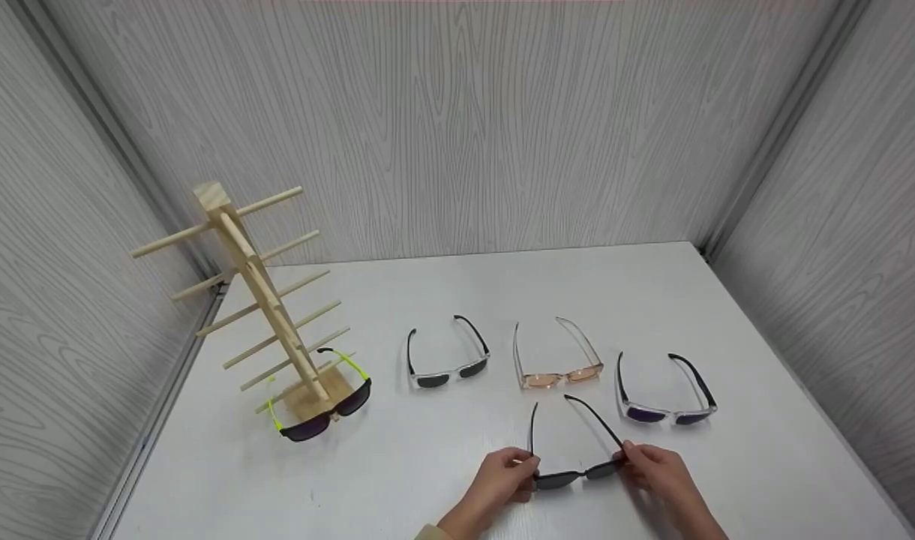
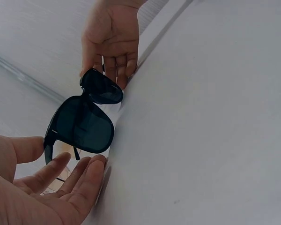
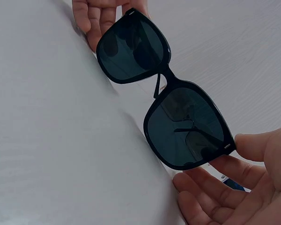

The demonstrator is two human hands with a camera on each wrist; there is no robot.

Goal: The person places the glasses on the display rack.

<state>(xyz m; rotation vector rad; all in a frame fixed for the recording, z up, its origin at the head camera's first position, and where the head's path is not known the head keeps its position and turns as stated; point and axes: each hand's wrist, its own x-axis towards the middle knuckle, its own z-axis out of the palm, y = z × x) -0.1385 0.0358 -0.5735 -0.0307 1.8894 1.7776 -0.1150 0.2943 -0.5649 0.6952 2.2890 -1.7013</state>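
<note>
Black sunglasses (image 1: pixel 577 475) with dark lenses are held between both hands near the table's front, temples unfolded and pointing away. My left hand (image 1: pixel 502 478) pinches the left hinge corner between thumb and fingers. At the opposite corner my right hand (image 1: pixel 656 472) has the same kind of pinch. In the left wrist view, the dark lens (image 2: pixel 84 124) faces the camera, with fingertips below it near the white surface. The right wrist view shows both lenses of the sunglasses (image 3: pixel 185 126) close up, the thumb pressing on the outer corner.
A wooden display rack (image 1: pixel 270 300) with several pegs stands at left; yellow-green-armed sunglasses (image 1: pixel 307 427) hang on its lowest part. On the white table (image 1: pixel 397 465) lie clear-framed dark glasses (image 1: pixel 435 380), orange-tinted glasses (image 1: pixel 541 380) and blue-lensed glasses (image 1: pixel 647 415). Grey wood-grain panels (image 1: pixel 457 135) enclose the table.
</note>
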